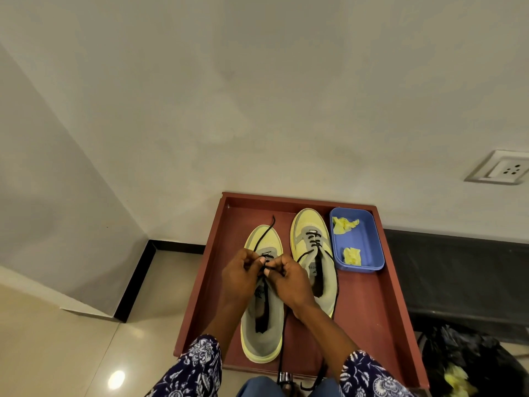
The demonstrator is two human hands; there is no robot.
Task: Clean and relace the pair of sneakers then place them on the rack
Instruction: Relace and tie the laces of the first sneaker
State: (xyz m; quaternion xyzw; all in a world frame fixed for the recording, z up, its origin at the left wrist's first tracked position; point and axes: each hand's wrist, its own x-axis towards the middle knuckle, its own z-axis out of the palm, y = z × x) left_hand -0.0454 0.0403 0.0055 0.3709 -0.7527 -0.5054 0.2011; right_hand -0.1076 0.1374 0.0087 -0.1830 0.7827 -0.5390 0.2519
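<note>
Both hands, left hand (pixel 239 275) and right hand (pixel 286 277), pinch the thin black lace (pixel 264 234) over the left-side yellow-grey sneaker (pixel 262 319); eyelets directly beneath the fingers (pixel 261 261).

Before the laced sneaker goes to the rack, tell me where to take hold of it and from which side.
Grip the right sneaker at its heel collar, coming from above on the near side. The opening there is wide and bare, so fingers can hook inside the rim, though the right hand partly hides the heel. The blue tub crowds its right flank, and its loose lace ends trail toward the heel, so gather them first.
</note>
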